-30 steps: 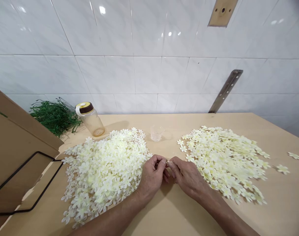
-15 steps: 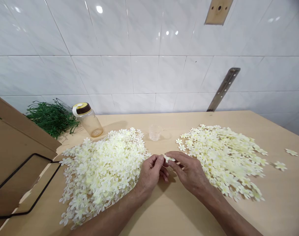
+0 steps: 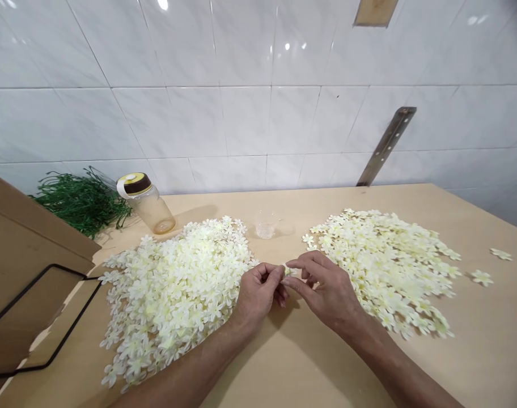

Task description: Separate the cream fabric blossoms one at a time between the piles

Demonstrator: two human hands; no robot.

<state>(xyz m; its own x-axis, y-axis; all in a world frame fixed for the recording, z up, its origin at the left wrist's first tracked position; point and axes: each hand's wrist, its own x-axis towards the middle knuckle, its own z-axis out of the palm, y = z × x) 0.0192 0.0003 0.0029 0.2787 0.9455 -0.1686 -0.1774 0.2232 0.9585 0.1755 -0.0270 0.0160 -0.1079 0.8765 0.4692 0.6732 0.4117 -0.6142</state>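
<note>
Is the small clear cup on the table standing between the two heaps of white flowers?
Yes, the small clear cup stands on the table between the left heap and the right heap.

White glossy tiles point(image 3: 250, 119) ran across the whole wall in front of me, grey grout lines between them, and small bright spots of light gleamed off the glaze near the top. A metal strip point(image 3: 386, 146) leaned slantwise against the tiles on the right, its foot just behind the table's far edge. Higher up, a tan wooden plate point(image 3: 374, 11) sat fixed to the wall, cut off by the top of my view. Under everything stretched the pale wooden table point(image 3: 309, 362), smooth and evenly lit, its far edge meeting the wall. At my left a brown cardboard panel point(image 3: 24, 249) rose at a slant, a black wire loop point(image 3: 50, 317) lying against it
</note>
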